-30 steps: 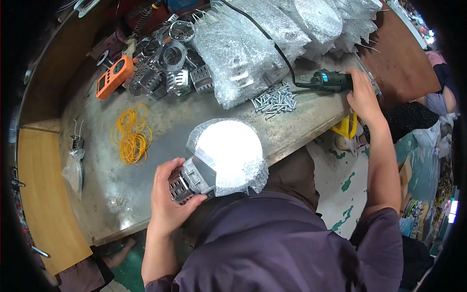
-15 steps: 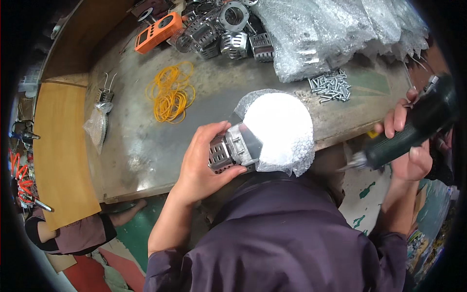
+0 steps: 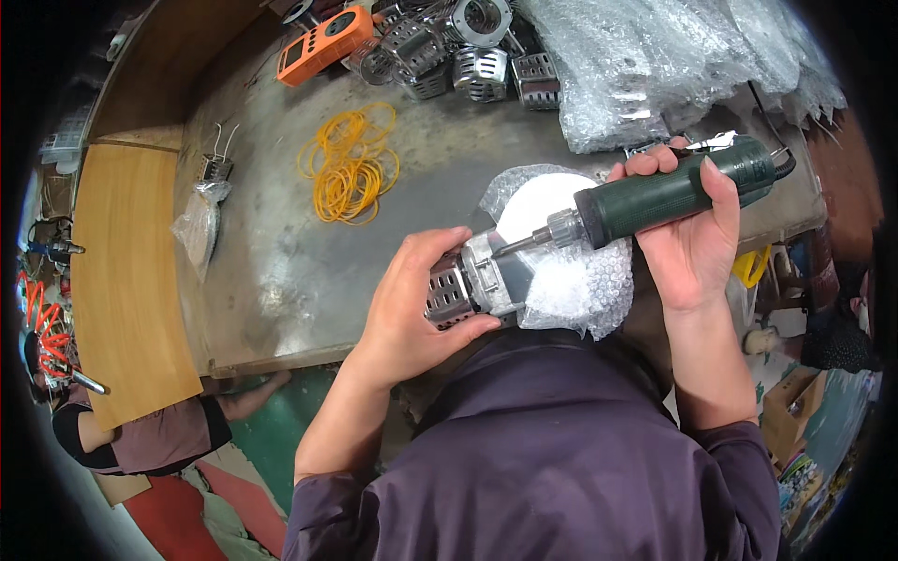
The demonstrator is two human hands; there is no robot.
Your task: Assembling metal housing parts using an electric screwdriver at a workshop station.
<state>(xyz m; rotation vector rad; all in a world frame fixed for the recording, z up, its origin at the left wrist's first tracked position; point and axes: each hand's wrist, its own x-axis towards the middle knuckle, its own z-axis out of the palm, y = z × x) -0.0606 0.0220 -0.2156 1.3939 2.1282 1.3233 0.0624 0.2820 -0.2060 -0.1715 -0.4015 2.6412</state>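
Note:
My left hand [image 3: 412, 309] is closed round a slotted metal housing [image 3: 449, 292] near the table's front edge. A flat metal bracket joins that housing to a round white part [image 3: 536, 204], which is partly covered in bubble wrap [image 3: 582, 290]. In my right hand [image 3: 690, 252] is a dark green electric screwdriver [image 3: 659, 198], gripped round its body and lying nearly level. Its bit points left, with the tip at the bracket beside my left fingers. Whether the tip sits in a screw is too small to tell.
Yellow rubber bands [image 3: 354, 178] lie mid-table. Behind them are an orange meter [image 3: 323, 47] and piled slotted metal housings [image 3: 482, 70]. Bubble-wrap bags [image 3: 645, 84] fill the back right. A small wrapped part with wires [image 3: 201, 224] lies left. Another person [image 3: 154, 435] is at lower left.
My right hand has brought the electric screwdriver left and inward from the right side, up to the bracket. My left hand keeps its hold on the housing. The whole view has shifted slightly.

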